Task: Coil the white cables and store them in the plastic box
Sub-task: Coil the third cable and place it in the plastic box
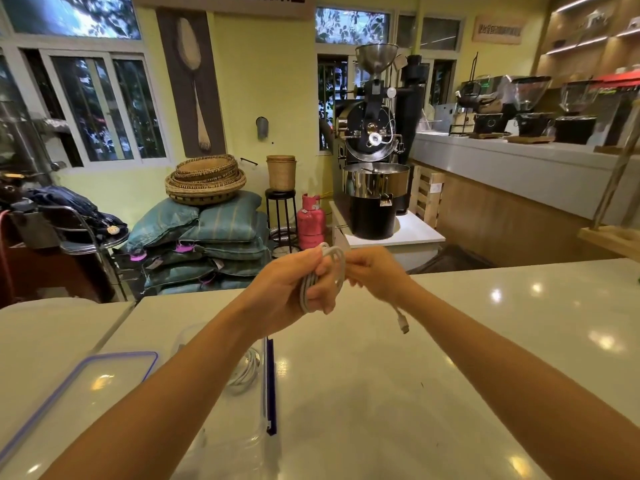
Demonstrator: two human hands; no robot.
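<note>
Above the white counter, my left hand (294,285) grips a coil of white cable (337,268), several loops wound round its fingers. My right hand (374,271) pinches the same cable just right of the coil. The cable's loose end with its plug (403,325) hangs down below my right hand. Under my left forearm stands the clear plastic box (266,386) with purple clips, and a second coiled white cable (246,372) lies inside it. My forearm hides much of the box.
The box's clear lid (86,386) with a purple seal lies on the counter (381,393) at the left. Beyond the counter's far edge are stacked sacks (207,244), a pink gas cylinder (311,221) and a coffee roaster (374,161).
</note>
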